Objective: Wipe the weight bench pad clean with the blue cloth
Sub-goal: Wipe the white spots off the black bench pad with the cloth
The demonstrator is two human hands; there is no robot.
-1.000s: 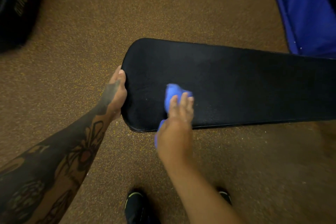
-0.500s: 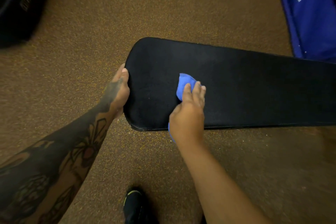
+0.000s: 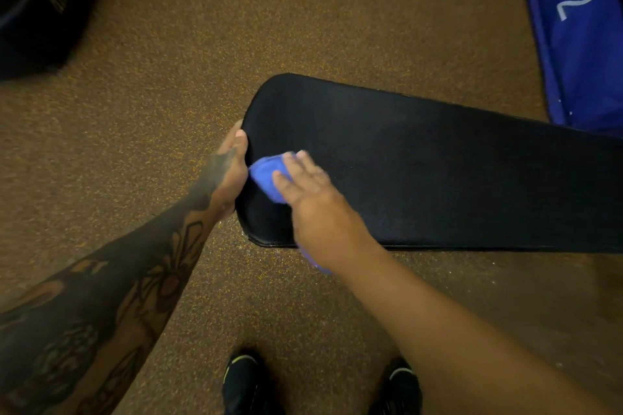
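Note:
The long black weight bench pad stretches from the middle of the view to the right edge. My left hand grips its rounded left end, thumb on top. My right hand lies flat on the blue cloth and presses it onto the pad close to that left end, right beside my left hand. A bit of the cloth hangs below the pad's near edge under my wrist.
The floor is speckled brown rubber. A blue pad marked 02 stands at the upper right, touching the bench's far side. A black object fills the upper left corner. My two black shoes are below the bench.
My right hand has slid the blue cloth leftward across the pad, from nearer the middle to the left end beside my left hand. The left hand has kept its grip.

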